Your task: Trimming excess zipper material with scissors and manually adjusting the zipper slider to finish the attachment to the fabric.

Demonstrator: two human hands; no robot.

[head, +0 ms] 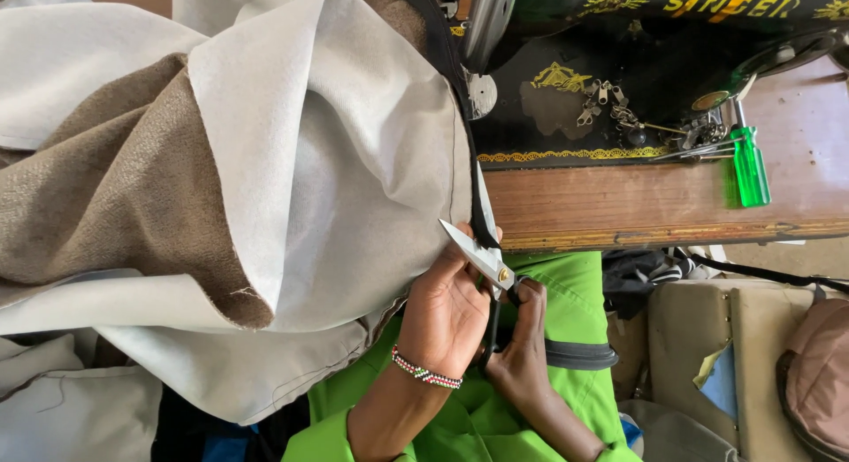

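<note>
The left hand (447, 316), with a beaded bracelet (426, 373) at the wrist, grips the edge of a large piece of fabric (292, 179), fingers closed on it near a black trim strip (482, 219) that runs down that edge. The fabric is pale grey on one face and brown on the other, and it lies folded in a heap across the person's lap and up over the wooden surface (637, 201). The right hand (522, 356) is closed around the dark handles of a pair of scissors (482, 257), whose silver blades point up and left and meet the fabric edge beside the trim. On the surface behind stands a black sewing machine (619, 64) with gold decoration, and a green-handled screwdriver (750, 166) lies just to its right
</note>
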